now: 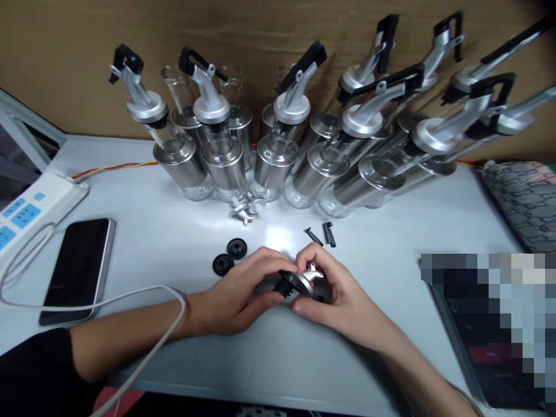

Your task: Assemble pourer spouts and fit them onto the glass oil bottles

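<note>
Silver spout cap, table centre: left hand and right hand fingers pinch it; seat black ring squarely, pressing evenly.

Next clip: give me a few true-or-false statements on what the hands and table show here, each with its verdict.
1. Both hands hold a silver spout cap. True.
2. The phone lies right of the hands. False: it lies to their left.
3. Two black discs lie on the table. True.
4. The bottles stand at the table's near edge. False: they stand at the back, by the wall.
</note>
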